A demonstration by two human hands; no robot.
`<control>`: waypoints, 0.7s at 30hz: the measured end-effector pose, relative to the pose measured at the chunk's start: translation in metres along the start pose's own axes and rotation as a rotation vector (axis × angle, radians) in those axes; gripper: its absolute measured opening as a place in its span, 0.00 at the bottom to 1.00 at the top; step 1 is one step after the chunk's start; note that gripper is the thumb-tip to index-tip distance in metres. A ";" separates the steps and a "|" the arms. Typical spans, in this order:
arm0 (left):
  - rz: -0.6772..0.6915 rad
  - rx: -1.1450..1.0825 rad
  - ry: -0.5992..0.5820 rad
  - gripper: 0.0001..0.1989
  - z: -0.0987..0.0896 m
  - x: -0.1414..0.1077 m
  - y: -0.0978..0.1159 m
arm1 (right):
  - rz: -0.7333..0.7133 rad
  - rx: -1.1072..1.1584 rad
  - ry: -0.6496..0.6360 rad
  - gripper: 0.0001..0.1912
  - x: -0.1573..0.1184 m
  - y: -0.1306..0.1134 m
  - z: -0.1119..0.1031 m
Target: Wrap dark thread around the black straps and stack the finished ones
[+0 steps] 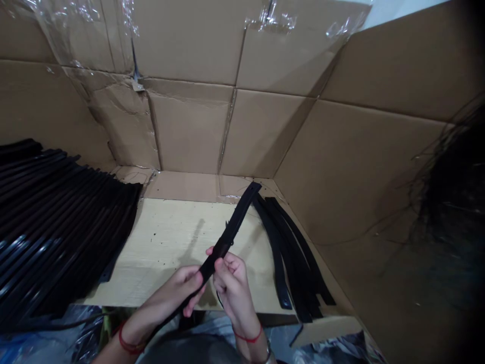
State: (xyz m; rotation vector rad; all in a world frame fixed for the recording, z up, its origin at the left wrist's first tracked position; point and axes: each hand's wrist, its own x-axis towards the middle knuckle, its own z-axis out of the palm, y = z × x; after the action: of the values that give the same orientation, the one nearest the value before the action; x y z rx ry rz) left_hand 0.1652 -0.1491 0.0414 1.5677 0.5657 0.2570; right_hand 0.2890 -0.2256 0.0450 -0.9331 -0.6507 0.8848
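A long black strip (238, 215) runs diagonally over the pale work surface, its far end near the back right. My left hand (182, 288) is closed round its lower part, thumb on top. Just to the right, my right hand (231, 280) grips the strip's edge between thumb and fingers, one fingertip showing on the far side. A small jagged bit sticks out of the strip's left edge above my hands. The strip's near end passes under my left forearm and is hidden.
Many black strips (68, 227) are stacked on the left. Several more (291, 247) lie on the right of the pale tabletop (159, 242). Cardboard walls (189, 126) enclose the back and sides. Plastic bags (56, 338) lie below the front edge.
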 end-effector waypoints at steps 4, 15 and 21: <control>0.140 0.277 0.311 0.24 0.001 -0.002 0.004 | -0.023 0.009 0.025 0.22 0.001 0.001 -0.002; -0.026 -0.009 0.173 0.26 0.008 0.007 0.000 | -0.051 -0.011 0.047 0.20 -0.001 0.005 -0.007; -0.110 -0.124 -0.068 0.26 0.005 0.011 0.005 | -0.093 -0.051 0.097 0.22 -0.002 0.003 -0.002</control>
State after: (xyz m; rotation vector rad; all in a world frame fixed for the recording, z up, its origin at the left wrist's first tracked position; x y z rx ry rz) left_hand 0.1777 -0.1476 0.0441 1.4157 0.5696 0.1520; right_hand 0.2886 -0.2269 0.0407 -0.9780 -0.6304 0.7383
